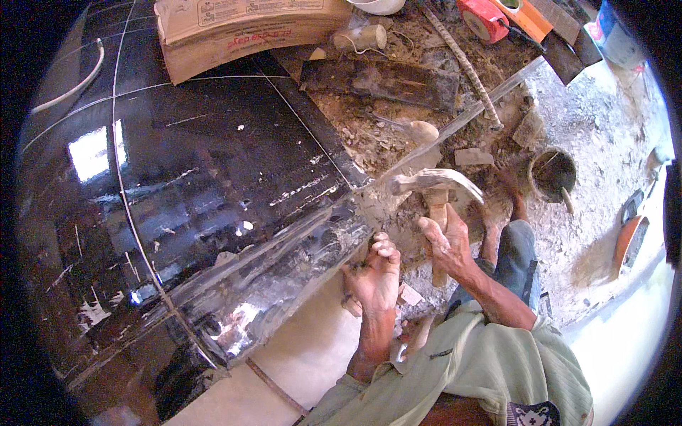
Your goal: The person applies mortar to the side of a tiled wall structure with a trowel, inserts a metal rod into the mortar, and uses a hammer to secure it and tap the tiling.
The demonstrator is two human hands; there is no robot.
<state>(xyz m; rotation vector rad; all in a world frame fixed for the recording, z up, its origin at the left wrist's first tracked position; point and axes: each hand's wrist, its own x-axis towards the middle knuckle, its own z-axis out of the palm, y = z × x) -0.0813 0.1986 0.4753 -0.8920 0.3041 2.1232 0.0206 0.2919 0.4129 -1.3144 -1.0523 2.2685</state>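
Observation:
My right hand [448, 248] grips the wooden handle of a claw hammer [435, 182], whose metal head is raised over the rubble beside the ledge. My left hand [372, 278] is curled, palm turned up, beside the dusty edge of the black tiled surface [213, 170]; what its fingers hold, if anything, is hidden. A trowel [419, 130] with a pale handle lies in the broken mortar above the hammer. A small pale block [472, 156] lies just right of it.
A cardboard box [241, 35], a dark board [376, 84] and a steel rod [462, 64] lie at the back. A red-and-orange tool [483, 20] is top right. A bucket [551, 175] stands right of my legs and bare feet. A pale hose [78, 89] lies far left.

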